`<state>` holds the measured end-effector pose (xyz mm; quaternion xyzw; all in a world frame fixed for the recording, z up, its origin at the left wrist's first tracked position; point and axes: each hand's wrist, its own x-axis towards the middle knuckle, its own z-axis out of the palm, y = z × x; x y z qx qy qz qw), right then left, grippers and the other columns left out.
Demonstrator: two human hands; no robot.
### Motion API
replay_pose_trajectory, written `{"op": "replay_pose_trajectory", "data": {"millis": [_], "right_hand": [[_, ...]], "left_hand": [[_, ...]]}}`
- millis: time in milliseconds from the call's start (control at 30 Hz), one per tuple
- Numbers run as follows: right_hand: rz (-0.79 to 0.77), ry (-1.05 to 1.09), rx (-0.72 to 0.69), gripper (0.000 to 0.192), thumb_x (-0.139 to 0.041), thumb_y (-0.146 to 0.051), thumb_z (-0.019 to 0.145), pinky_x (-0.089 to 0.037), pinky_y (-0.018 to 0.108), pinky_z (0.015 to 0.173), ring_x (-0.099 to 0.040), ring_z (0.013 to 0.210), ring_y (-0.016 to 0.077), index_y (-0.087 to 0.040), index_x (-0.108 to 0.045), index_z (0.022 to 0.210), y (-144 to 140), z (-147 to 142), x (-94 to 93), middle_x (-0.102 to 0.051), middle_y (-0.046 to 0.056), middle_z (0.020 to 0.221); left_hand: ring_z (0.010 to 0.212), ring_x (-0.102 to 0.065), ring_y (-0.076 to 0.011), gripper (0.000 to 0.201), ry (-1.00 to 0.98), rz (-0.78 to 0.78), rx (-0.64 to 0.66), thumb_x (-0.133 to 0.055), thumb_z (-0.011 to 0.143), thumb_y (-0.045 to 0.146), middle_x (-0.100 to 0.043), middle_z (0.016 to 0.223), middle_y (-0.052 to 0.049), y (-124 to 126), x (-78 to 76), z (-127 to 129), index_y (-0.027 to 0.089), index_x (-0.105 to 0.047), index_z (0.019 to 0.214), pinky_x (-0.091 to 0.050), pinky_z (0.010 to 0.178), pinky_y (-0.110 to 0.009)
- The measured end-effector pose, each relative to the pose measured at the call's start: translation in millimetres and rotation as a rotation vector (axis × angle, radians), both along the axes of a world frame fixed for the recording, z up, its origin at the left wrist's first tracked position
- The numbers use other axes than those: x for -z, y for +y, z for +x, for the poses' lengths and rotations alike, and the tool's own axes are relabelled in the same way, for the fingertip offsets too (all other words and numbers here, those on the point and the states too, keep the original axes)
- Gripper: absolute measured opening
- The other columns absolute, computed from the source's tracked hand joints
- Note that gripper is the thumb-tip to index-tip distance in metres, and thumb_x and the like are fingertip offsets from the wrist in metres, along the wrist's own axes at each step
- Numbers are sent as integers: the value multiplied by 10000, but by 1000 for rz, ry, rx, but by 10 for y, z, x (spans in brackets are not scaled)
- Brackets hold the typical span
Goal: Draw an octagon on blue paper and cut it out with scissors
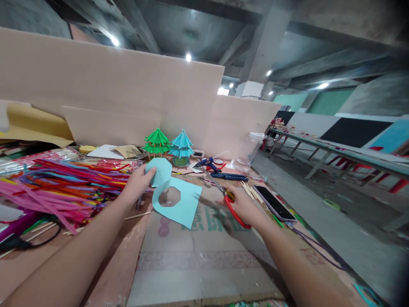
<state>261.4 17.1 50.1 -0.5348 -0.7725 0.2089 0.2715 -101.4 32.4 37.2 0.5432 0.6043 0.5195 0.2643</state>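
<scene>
A: Left hand [138, 184]?
B: Closed on light blue paper [174, 196] — pinched at the top edge, thumb on the near face. Held up above the table, sheet hanging down and curling toward the right.

A: Paper state?
B: Polygon-shaped hole cut through the middle. Separate flap or piece folded up at the top, by the fingertips. Cannot tell whether joined to the main sheet.

A: Right hand [246, 209]?
B: Wrapped round the red handles of scissors [223, 194]. Blades pointing up and away to the left, seemingly a little apart. Tips clear of the paper, just right of it. Not touching.

A: Underneath?
B: Flattened cardboard sheet [204, 251] with green print, lying flat on the table. Both forearms stretched over it.

A: Left side of bench?
B: Big heap of coloured pipe cleaners [60, 185] — pink, orange, red, blue, mixed. Touching nothing in hand. Thin wooden sticks and a black cable near the front edge.

A: Behind the paper?
B: Two small tiered pagoda models, green pagoda [157, 143] left, blue pagoda [181, 147] right, side by side, upright. Pale board partition [111, 85] rising behind.

A: Right side?
B: Blue glue gun [209, 163] lying past the scissor tips. Phone [275, 202] face up, dark screen, just right of the right hand. More wooden sticks [251, 189] between phone and hand. Clear plastic jar [255, 147] with white lid further back.
</scene>
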Motion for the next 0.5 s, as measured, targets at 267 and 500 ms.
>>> {"op": "replay_pose_trajectory", "data": {"millis": [267, 500], "right_hand": [[58, -285, 54, 468, -614, -221, 869, -417, 425, 1017, -600, 1184, 318, -165, -627, 1334, 115, 104, 161, -659, 186, 1257], [55, -354, -308, 1040, -791, -648, 695, -299, 461, 1181, -322, 1481, 351, -223, -383, 1552, -201, -493, 112, -305, 165, 1634]], "left_hand": [[989, -657, -225, 349, -57, -118, 3, -623, 965, 393, -635, 1200, -86, 45, 24, -148, 171, -599, 1233, -578, 829, -422], [1009, -653, -236, 340, -43, -89, 43, -630, 960, 393, -638, 1201, -81, 46, 62, -92, 166, -612, 1212, -572, 849, -433]]}}
